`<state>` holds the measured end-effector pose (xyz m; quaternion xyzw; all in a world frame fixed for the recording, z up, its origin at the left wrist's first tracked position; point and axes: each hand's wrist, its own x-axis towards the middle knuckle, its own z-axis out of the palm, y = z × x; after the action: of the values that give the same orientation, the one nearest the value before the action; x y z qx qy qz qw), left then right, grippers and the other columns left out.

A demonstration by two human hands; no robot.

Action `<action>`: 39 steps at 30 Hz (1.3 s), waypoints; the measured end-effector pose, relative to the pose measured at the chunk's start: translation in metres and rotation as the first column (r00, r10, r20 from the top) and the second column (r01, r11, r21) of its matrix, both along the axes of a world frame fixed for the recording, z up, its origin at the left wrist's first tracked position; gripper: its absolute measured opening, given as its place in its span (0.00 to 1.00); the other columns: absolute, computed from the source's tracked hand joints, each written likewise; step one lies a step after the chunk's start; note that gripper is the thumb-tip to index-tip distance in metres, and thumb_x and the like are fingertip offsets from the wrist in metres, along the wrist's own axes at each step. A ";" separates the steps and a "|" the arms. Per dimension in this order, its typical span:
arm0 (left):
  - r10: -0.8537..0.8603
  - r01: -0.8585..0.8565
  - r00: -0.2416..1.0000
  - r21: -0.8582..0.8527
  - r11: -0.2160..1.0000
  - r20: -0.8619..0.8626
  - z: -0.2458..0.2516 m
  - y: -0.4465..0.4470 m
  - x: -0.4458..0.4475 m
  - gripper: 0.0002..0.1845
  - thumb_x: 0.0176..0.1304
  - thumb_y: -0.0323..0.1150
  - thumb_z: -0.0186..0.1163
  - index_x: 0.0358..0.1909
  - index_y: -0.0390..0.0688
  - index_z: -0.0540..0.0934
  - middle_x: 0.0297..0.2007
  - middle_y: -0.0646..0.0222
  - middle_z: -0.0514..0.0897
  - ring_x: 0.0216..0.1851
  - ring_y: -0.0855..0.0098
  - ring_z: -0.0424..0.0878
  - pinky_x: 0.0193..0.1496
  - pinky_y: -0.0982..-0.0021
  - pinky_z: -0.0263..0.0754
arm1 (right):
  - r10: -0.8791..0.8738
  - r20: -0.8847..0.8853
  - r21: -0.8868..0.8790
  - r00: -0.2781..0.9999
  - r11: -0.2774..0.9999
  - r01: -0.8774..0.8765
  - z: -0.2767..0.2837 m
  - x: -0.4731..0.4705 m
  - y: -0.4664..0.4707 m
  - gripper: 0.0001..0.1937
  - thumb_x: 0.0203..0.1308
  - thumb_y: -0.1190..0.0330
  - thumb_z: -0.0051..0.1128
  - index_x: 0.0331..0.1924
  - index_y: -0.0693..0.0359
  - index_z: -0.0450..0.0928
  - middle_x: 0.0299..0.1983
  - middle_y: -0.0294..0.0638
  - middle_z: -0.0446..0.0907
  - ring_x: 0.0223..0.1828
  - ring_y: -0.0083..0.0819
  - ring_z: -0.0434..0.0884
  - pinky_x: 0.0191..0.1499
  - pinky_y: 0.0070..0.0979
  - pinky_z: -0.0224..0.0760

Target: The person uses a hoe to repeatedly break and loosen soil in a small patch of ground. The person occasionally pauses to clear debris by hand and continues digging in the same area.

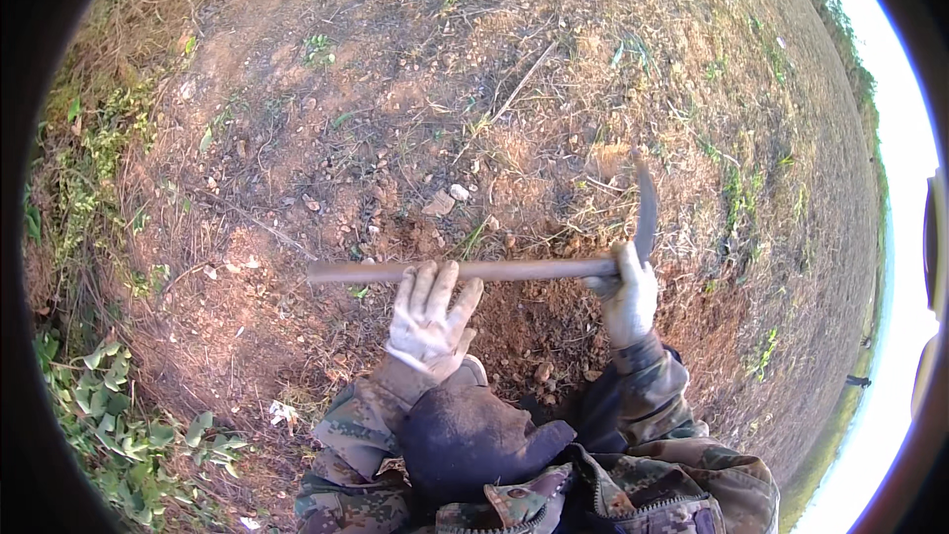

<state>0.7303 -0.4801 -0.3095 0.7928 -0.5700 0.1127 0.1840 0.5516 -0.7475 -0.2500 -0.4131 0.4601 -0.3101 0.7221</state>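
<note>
A pickaxe-like digging tool with a wooden handle [534, 269] lies level across the view in front of me. Its curved metal head [646, 215] is at the right, one pointed end towards the top. My right hand [630, 300], in a pale work glove, is closed around the tool where handle and head meet. My left hand [432, 319], also gloved, lies against the handle left of its middle, fingers fairly straight and spread; whether it grips is not clear. Below the handle is dug, loose reddish soil [545, 334], partly hidden by my arms and clothing.
Dry grass and reddish earth [356, 126] surround me. A white stone [460, 193] and a flat brownish piece [439, 203] lie beyond the handle. A dry stalk [523, 81] lies farther off. Leafy green plants [118, 415] grow at the lower left.
</note>
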 end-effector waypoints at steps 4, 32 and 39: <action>0.210 -0.034 0.933 0.509 0.860 -0.293 -0.026 0.000 0.014 0.20 0.59 0.43 0.70 0.54 0.56 0.83 0.42 0.69 0.77 0.48 0.67 0.79 0.56 0.52 0.76 | 0.106 -0.005 0.123 0.994 0.987 -0.104 -0.032 0.006 0.057 0.15 0.82 0.63 0.60 0.59 0.67 0.76 0.45 0.49 0.89 0.38 0.36 0.92 0.36 0.30 0.95; 0.781 -0.152 0.516 0.860 0.488 -0.352 -0.183 0.375 -0.141 0.23 0.67 0.55 0.70 0.54 0.52 0.83 0.42 0.57 0.90 0.44 0.47 0.92 0.42 0.48 0.87 | 0.780 -0.576 -0.018 0.246 0.289 -0.957 -0.125 0.113 0.209 0.18 0.76 0.51 0.63 0.52 0.57 0.87 0.39 0.49 0.91 0.40 0.50 0.92 0.47 0.44 0.87; 0.193 -0.175 0.922 0.084 0.981 -0.334 -0.149 0.115 -0.047 0.13 0.72 0.55 0.65 0.45 0.61 0.87 0.29 0.80 0.83 0.22 0.78 0.73 0.22 0.69 0.65 | 0.343 -0.643 -0.114 0.685 0.842 -0.528 -0.097 0.040 0.045 0.15 0.77 0.57 0.63 0.47 0.63 0.86 0.34 0.38 0.88 0.29 0.26 0.87 0.31 0.29 0.86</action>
<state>0.6835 -0.3656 -0.4582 0.8549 -0.4553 -0.0246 0.2476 0.5917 -0.7025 -0.3465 -0.6887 0.5003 -0.0443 0.5229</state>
